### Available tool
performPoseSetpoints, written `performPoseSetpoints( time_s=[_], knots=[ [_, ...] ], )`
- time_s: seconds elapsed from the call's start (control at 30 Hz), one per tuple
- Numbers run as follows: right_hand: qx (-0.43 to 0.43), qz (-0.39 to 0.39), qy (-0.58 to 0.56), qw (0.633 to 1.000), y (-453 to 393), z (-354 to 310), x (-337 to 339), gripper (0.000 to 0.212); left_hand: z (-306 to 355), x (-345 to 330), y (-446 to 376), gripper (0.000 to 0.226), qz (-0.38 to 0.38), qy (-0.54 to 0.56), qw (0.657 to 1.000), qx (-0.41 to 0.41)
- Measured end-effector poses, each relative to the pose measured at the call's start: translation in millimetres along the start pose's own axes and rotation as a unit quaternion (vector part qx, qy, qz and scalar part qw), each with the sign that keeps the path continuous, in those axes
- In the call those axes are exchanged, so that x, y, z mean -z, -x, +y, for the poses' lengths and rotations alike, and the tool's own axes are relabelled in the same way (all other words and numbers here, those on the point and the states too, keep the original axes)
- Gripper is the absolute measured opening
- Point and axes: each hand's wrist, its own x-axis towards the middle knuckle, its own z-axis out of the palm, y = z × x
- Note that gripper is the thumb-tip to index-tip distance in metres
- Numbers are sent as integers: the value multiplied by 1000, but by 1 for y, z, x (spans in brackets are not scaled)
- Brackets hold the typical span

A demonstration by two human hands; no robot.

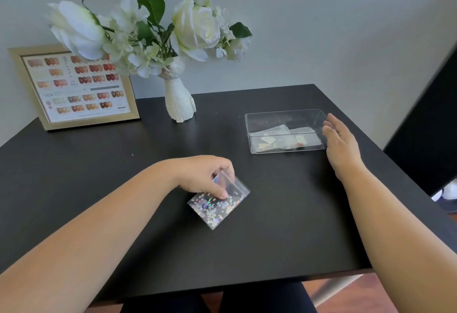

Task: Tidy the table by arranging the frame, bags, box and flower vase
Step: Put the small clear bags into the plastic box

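My left hand (207, 175) pinches the top of a small clear bag of holographic glitter (218, 203) that lies on the black table (99, 189) near the middle front. My right hand (340, 139) is open, its fingers straight beside the right wall of a clear plastic box (284, 121). Inside the box lie several small clear bags (279, 137). A gold picture frame (74, 124) with a nail colour chart leans against the wall at the back left. A white vase (179, 102) with white flowers stands to its right.
The table's front edge runs below my forearms, and its right edge falls off behind my right arm. A grey wall backs the table. A dark panel (430, 124) stands at the far right, with wooden floor below.
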Motion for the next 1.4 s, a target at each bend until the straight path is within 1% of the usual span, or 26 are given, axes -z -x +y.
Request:
performPoseSetpoints(
  time_s=[0.07, 0.13, 0.2, 0.3, 0.33, 0.4, 0.5, 0.57, 0.63, 0.73, 0.83, 0.97, 1.07, 1.13, 1.2, 1.27, 1.4],
  knots=[
    [0, -1, 0, 1000, -1, 0, 0, 52, 5, 4, -7, 27, 33, 29, 999, -12],
    [-2, -1, -3, 1000, -1, 0, 0, 51, 13, 9, -15, 32, 82, 94, 992, -37],
    [-4, -1, -7, 1000, -1, 0, 1, 50, 21, 16, -24, 42, 139, 147, 977, -66],
    [-2, -2, -10, 1000, -1, -1, 1, 48, 34, 27, -40, 58, 213, 221, 945, -112],
    [-3, -3, -12, 1000, -1, -1, 1, 48, 39, 30, -46, 58, 235, 240, 934, -120],
    [-3, -4, -12, 1000, -1, -1, 2, 47, 47, 34, -57, 51, 271, 270, 916, -125],
    [-3, -6, -15, 1000, -2, 0, 3, 48, 59, 37, -75, 32, 280, 316, 899, -119],
    [-3, -6, -21, 1000, -2, 0, 3, 48, 64, 38, -85, 21, 272, 321, 900, -115],
    [-3, -7, -23, 1000, -3, 0, 3, 48, 70, 41, -94, 19, 278, 316, 901, -107],
    [-1, -11, -23, 1000, -3, 1, 4, 48, 79, 49, -105, 27, 322, 296, 892, -116],
    [3, -14, -33, 999, -3, 1, 4, 48, 89, 57, -114, 44, 356, 251, 891, -125],
    [8, -14, -46, 999, -3, 2, 4, 47, 99, 59, -126, 48, 351, 190, 907, -131],
    [9, -17, -49, 999, -3, 3, 5, 46, 103, 61, -129, 50, 318, 104, 933, -133],
    [8, -18, -50, 999, -3, 3, 5, 46, 107, 67, -129, 41, 269, 4, 954, -136],
    [6, -20, -51, 998, -4, 3, 4, 46, 109, 75, -129, 23, 214, -56, 966, -130],
    [5, -22, -53, 998, -4, 3, 4, 46, 111, 81, -131, 14, 179, -65, 975, -118],
    [6, -21, -51, 998, -5, 3, 5, 46, 113, 75, -141, 12, 142, -69, 982, -104]
  ],
)
